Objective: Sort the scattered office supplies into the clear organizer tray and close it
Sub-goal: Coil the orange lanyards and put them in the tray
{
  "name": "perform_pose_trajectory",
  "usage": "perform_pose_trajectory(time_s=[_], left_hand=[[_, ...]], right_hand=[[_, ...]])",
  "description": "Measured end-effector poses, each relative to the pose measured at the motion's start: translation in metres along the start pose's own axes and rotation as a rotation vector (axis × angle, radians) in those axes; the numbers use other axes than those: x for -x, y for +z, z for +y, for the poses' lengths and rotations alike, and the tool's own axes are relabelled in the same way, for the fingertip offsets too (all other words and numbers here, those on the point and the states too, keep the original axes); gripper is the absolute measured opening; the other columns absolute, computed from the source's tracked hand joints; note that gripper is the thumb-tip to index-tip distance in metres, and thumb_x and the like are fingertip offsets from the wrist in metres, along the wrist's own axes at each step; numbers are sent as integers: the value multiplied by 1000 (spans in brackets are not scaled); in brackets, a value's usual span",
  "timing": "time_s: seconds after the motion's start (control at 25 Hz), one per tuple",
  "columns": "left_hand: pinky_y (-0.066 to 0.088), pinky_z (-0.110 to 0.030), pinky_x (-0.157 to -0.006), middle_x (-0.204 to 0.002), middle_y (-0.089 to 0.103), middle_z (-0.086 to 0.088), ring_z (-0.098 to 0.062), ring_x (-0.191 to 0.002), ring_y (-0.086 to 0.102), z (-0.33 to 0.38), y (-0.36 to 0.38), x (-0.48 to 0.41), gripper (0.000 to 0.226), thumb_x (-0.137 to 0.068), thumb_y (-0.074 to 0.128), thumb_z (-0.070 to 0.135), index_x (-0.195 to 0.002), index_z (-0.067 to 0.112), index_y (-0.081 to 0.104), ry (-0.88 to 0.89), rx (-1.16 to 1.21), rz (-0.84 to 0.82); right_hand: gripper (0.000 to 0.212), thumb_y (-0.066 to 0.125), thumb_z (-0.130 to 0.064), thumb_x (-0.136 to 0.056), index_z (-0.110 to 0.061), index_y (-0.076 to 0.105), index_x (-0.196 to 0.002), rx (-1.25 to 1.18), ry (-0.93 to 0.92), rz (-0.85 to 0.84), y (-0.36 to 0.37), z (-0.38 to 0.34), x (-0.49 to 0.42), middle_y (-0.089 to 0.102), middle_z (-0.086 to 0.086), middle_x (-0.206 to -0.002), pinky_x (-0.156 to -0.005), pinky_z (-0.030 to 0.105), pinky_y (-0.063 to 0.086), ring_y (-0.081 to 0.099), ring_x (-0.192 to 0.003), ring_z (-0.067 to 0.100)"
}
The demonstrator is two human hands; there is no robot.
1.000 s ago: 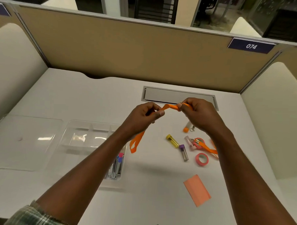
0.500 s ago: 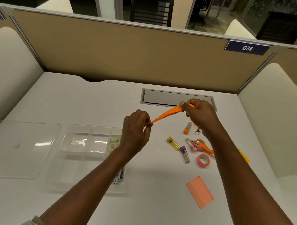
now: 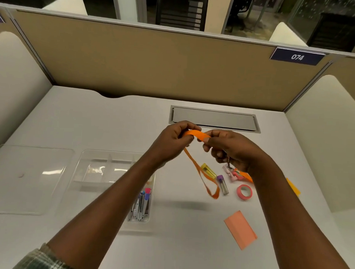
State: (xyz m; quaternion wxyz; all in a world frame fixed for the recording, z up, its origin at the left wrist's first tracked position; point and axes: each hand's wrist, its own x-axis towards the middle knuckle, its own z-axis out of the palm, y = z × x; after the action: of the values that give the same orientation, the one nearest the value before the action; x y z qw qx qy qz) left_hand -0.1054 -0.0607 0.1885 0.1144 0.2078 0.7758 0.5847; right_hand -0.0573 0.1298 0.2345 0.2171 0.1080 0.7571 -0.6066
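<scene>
Both hands are raised over the middle of the desk and pinch an orange lanyard strap [image 3: 196, 134]. My left hand [image 3: 172, 142] grips one part of it and my right hand [image 3: 228, 149] grips another, close together. A loop of the strap [image 3: 207, 179] hangs down between them. The clear organizer tray [image 3: 103, 168] lies at left under my left forearm, with several pens [image 3: 142, 203] in its right compartment. Its clear lid [image 3: 28, 177] lies flat further left.
On the desk at right lie a yellow-capped tube [image 3: 208, 171], a purple-capped tube [image 3: 222, 184], a pink tape roll [image 3: 244, 192], a pink clip with an orange piece [image 3: 236, 174], an orange sticky pad [image 3: 240, 229] and a yellow pad [image 3: 293, 187]. A grey cable hatch [image 3: 214, 118] sits behind the hands.
The hands were pulled apart with the strap stretched between them; now they have come together again, and a loop of the strap hangs down below them.
</scene>
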Motion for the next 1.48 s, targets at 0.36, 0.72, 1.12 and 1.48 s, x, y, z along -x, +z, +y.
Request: perform_pose_trajectory(time_s=[0.36,0.72,1.12,1.48], left_hand=[[51,-35,-82,-93,68,-2,-15,-89,63,-10,1,1,27,-98,38,22,-101,16,65,24,-111,35],[56,-40,-57,-68,58,-6,-12,-49,55,15,35,27,13,-96,61,19,-103,10,54,-162,145,-186],[27,-22,-45,-58,45,3,-7,-47,32,21,-20,-3,14,-98,46,13,-102,11,59,-249,151,53],[43,-33,-90,-113,65,5,-13,-113,55,1,-8,5,20,-88,55,13,-99,25,67,-268,-190,-86]], right_hand=[[35,38,-10,-101,-3,58,-129,-406,-235,-344,3,0,22,70,14,-107,-76,34,55,68,-92,27],[26,60,-19,-97,-16,70,-121,554,-686,537,7,15,-19,75,-2,-107,-66,23,53,67,-73,11],[33,38,-16,-94,-23,71,-99,505,-294,-102,7,30,6,74,-6,-90,-66,25,49,62,-72,9],[41,38,-34,-105,-14,72,-93,-109,-230,-103,22,14,27,64,5,-76,-50,24,32,45,-55,13]])
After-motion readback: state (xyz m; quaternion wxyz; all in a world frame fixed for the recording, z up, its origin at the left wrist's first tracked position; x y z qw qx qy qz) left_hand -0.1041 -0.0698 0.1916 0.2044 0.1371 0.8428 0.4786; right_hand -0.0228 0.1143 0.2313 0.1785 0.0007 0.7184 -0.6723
